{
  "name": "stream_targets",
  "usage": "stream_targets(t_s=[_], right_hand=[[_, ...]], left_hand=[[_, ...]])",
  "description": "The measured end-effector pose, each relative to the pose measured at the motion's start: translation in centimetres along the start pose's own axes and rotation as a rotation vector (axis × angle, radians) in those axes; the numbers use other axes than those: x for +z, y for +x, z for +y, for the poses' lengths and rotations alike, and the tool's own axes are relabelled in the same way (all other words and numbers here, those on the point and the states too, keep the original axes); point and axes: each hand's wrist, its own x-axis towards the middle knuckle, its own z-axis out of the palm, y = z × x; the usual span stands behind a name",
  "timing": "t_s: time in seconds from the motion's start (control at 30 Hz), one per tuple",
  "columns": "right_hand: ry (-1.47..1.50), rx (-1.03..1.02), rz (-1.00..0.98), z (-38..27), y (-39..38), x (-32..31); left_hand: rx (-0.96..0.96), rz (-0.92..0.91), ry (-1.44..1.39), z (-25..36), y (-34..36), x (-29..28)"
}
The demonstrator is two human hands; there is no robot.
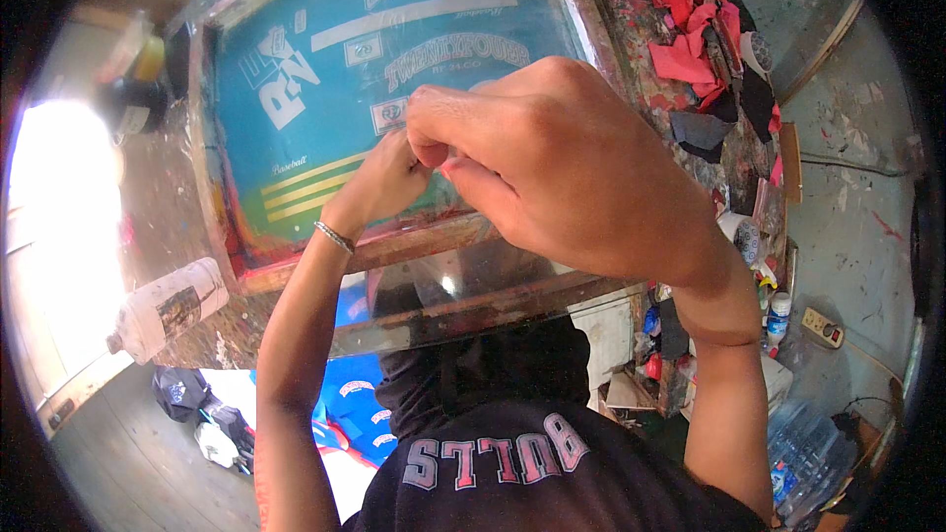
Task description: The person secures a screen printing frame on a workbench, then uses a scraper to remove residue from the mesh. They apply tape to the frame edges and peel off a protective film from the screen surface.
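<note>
My left hand and my right hand meet above a silk-screen in a worn wooden frame, with white lettering and yellow stripes on its teal mesh. Both have their fingers curled closely together. A small pinkish bit shows among the fingertips, and I cannot make out what they grip, as my right hand hides much of it. A bracelet circles my left wrist. The screen rests on a stained work table, whose near edge is above my dark shirt.
A white bottle lies at the table's left. Red and dark rags heap at the right, near a tape roll. A power strip, a water jug and printed blue fabric are lower down. Dark bags lie at lower left.
</note>
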Motion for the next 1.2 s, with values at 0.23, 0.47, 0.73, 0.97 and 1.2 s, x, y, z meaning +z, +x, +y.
stream_targets(t_s=[0.23, 0.47, 0.73, 0.97, 1.2], right_hand=[[-0.102, -0.090, 0.068, -0.7, 0.0, -1.5], [-0.017, 0.003, 0.067, -4.9, 2.6, -5.9], [-0.038, 0.188, 0.057, -2.8, 1.1, -8.5], [-0.025, 0.481, 0.036, -1.0, -1.2, -8.0], [0.061, 0.497, 0.123, 2.8, -4.6, -6.5]], left_hand=[[0.031, -0.035, -0.030, 1.3, 0.4, -0.8], [0.119, 0.021, -0.178, 1.5, -0.8, -1.3], [0.027, -0.028, -1.691, 2.9, -2.6, -2.6], [-0.336, 0.337, -1.395, 5.8, -5.1, -0.7], [-0.464, 0.458, -1.262, 6.4, -5.6, -0.4]])
